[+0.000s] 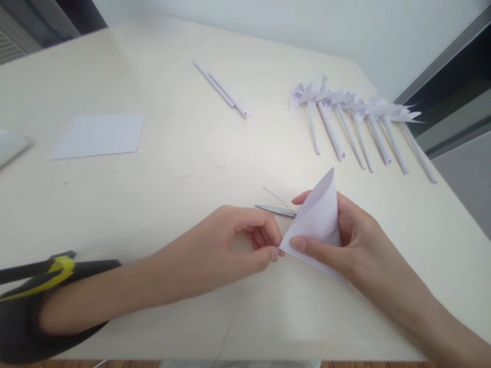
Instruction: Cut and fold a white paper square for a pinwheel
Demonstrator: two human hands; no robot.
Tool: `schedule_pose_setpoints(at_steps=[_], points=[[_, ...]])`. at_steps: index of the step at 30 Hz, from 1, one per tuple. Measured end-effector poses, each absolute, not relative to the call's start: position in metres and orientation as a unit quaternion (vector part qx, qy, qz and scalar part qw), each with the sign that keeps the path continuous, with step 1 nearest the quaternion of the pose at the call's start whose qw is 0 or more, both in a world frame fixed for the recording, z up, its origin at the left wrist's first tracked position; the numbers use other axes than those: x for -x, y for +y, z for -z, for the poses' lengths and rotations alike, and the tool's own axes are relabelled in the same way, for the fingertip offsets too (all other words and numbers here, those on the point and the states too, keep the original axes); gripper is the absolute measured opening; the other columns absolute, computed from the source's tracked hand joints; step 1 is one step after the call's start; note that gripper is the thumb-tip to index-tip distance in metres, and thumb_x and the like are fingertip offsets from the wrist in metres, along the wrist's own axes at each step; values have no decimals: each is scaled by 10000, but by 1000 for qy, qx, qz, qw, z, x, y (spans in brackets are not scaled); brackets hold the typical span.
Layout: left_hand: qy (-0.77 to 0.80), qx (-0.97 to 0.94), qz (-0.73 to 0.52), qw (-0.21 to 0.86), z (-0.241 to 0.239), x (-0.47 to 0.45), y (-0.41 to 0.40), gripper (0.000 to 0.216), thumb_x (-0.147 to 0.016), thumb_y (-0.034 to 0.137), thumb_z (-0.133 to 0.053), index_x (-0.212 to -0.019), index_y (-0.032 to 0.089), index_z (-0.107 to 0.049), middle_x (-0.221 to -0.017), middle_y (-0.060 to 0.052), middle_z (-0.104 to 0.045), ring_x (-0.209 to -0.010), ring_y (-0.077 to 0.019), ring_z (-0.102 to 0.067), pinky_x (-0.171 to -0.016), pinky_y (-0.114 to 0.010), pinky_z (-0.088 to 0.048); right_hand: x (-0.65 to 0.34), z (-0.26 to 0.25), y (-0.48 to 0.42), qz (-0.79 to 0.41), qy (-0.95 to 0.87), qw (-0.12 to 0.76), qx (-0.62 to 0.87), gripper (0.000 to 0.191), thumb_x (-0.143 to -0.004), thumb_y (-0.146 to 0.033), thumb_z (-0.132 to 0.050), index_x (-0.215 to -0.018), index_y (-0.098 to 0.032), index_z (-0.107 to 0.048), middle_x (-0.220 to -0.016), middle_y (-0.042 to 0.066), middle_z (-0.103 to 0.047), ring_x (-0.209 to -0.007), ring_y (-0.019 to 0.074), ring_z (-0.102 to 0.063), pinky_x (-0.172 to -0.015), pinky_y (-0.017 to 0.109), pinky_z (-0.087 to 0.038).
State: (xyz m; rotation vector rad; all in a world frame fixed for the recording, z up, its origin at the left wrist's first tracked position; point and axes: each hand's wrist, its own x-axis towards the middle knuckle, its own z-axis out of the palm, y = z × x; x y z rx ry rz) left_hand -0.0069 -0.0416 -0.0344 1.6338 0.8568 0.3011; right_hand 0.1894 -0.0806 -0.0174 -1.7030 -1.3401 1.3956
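Observation:
A sheet of white paper point(318, 220), bent over into a curved fold, is held above the near part of the table. My right hand point(353, 240) grips it, thumb on the near face and fingers behind. At the paper's left corner, my left hand point(249, 235) pinches the tip between thumb and fingers. Just behind the paper lie scissors point(276, 209); one pointed blade shows, while the handles are hidden by the paper and my right hand.
Several paper pinwheels point(345, 99) on rolled sticks lie in a row at the right back. Two rolled paper sticks point(220, 89) rest at the middle back. A stack of white paper point(99, 135) is at the left, with a white object point(11, 145) at the left edge.

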Motion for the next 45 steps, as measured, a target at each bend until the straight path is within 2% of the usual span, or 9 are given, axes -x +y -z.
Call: schedule_pose_setpoints(at_steps=[5, 12, 17, 25, 31, 35, 40, 45], points=[[387, -694, -141, 590, 33, 7, -45, 97, -777, 146, -604, -709, 212, -626, -715, 70, -635, -695, -90, -589, -632, -180, -454, -190, 20, -83, -517, -509, 285, 626, 361, -736, -249, -741, -1043, -362, -589, -796, -31, -656, -644, 148, -596, -485, 203, -482], [394, -685, -124, 601, 28, 6, -44, 92, -793, 167, -606, -712, 208, -623, -728, 79, -633, -713, -73, -584, -631, -157, -445, -192, 21, -85, -512, -507, 267, 640, 377, -730, -336, -752, -1066, -370, -584, -821, -14, -700, -676, 190, -638, -489, 239, -522], [395, -690, -107, 597, 26, 7, -45, 56, -795, 197, -620, -739, 201, -627, -737, 74, -629, -724, -72, -584, -658, -157, -447, -189, 18, -84, -518, -498, 264, 643, 331, -745, -281, -737, -1035, -357, -594, -814, -31, -704, -691, 175, -657, -501, 214, -535], [415, -678, -116, 596, 29, 6, -46, 82, -764, 197, -641, -686, 211, -619, -685, 83, -626, -671, -75, -579, -610, -161, -432, -188, 15, -85, -506, -503, 260, 651, 323, -718, -291, -755, -1003, -330, -609, -702, -35, -648, -581, 156, -600, -409, 195, -482], [406, -664, -121, 617, 30, 7, -45, 80, -766, 201, -652, -693, 215, -625, -691, 75, -628, -683, -91, -588, -633, -181, -447, -191, 18, -83, -499, -523, 278, 632, 324, -706, -300, -771, -990, -324, -616, -775, -10, -672, -624, 163, -609, -435, 200, -489], [403, -667, -122, 614, 30, 7, -46, 91, -778, 198, -645, -692, 212, -619, -693, 75, -624, -689, -89, -585, -644, -181, -449, -192, 18, -85, -493, -527, 275, 635, 330, -707, -301, -773, -998, -327, -620, -751, -15, -661, -615, 158, -601, -432, 198, -476], [399, -675, -131, 606, 28, 6, -47, 97, -782, 239, -661, -704, 204, -616, -705, 72, -619, -706, -83, -583, -670, -184, -454, -188, 18, -89, -491, -525, 282, 636, 326, -700, -302, -784, -978, -341, -619, -796, -27, -680, -677, 167, -621, -506, 219, -512], [417, -661, -136, 609, 27, 5, -48, 144, -801, 238, -621, -669, 194, -587, -669, 71, -598, -656, -75, -561, -599, -175, -440, -186, 19, -90, -480, -538, 294, 628, 295, -727, -304, -771, -967, -324, -602, -749, -31, -657, -622, 150, -593, -447, 203, -460]])
